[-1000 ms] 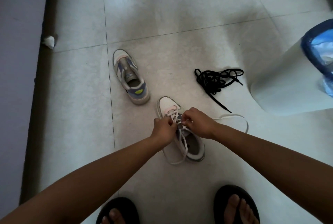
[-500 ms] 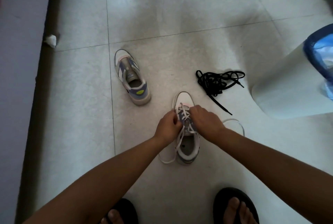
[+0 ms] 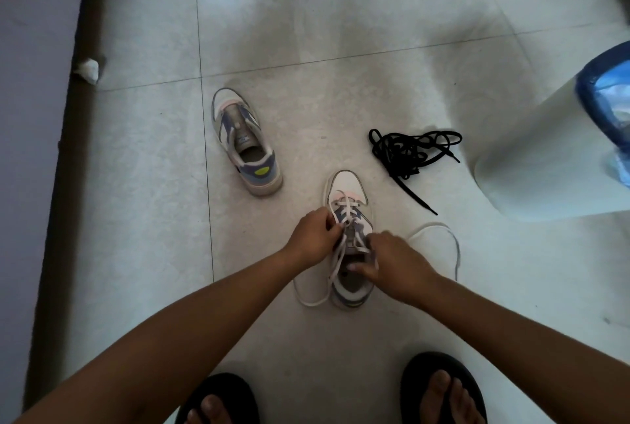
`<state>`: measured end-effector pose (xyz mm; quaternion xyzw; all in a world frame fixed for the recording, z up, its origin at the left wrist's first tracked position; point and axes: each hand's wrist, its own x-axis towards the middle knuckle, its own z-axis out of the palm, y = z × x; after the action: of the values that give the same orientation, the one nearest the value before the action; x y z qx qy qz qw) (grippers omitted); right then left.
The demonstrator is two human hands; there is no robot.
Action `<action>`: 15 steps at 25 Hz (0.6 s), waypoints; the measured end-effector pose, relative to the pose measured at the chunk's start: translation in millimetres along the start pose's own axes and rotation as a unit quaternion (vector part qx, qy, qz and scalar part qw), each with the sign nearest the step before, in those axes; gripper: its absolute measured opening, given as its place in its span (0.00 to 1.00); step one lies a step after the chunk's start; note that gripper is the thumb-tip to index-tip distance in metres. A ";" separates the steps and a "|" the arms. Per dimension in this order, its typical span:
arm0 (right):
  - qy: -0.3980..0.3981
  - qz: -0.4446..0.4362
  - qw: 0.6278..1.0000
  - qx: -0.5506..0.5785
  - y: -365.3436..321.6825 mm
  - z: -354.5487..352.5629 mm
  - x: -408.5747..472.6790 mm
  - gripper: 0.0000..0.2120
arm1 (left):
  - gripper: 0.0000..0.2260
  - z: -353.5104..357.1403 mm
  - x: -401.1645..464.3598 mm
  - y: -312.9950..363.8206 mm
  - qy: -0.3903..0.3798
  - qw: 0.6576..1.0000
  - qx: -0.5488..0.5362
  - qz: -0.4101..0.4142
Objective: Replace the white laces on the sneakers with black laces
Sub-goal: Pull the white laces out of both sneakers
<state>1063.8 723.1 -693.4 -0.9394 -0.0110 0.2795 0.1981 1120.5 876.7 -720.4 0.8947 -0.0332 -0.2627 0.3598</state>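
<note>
Nearest, two feet in black sandals [image 3: 443, 386], cut off by the bottom edge. Next out, the near sneaker [image 3: 349, 246] on the floor [image 3: 153, 219]: left hand [image 3: 312, 236] pinches the white lace [image 3: 344, 215] at the eyelets, right hand [image 3: 395, 263] grips the collar, fingertips hidden inside the opening. Beyond, the unlaced sneaker [image 3: 243, 142] far-left, black laces [image 3: 409, 151] tangled far-right, strand count unreadable; blue-rimmed bin [image 3: 545, 158] cropped at right.
</note>
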 end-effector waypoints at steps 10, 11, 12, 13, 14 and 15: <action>-0.004 0.013 0.999 0.040 5.1 11.7 -10.3 0.14 | 0.20 -57.6 7.8 -3.9 -0.091 0.943 -0.134 -0.292; -0.008 0.010 0.999 0.038 3.5 12.8 -9.7 0.14 | 0.21 -44.5 -4.4 0.1 -0.159 0.919 -0.167 -0.319; -0.011 0.009 0.999 0.033 1.8 13.5 -9.4 0.14 | 0.21 -33.1 -12.5 3.1 -0.189 0.914 -0.181 -0.310; -0.011 0.008 1.000 0.022 0.3 13.6 -8.4 0.14 | 0.21 -25.2 -17.1 6.5 -0.182 0.919 -0.193 -0.290; -0.010 0.007 1.000 0.008 -0.4 13.7 -6.8 0.14 | 0.19 -17.2 -14.9 7.7 -0.151 0.931 -0.206 -0.260; -0.009 0.008 1.000 -0.004 -0.8 13.0 -5.4 0.14 | 0.17 -12.5 -11.4 8.9 -0.125 0.945 -0.199 -0.225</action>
<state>1052.4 727.8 -700.2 -0.9379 -0.0061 0.2892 0.1915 1118.1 880.8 -702.0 0.7488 0.1775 -0.4480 0.4551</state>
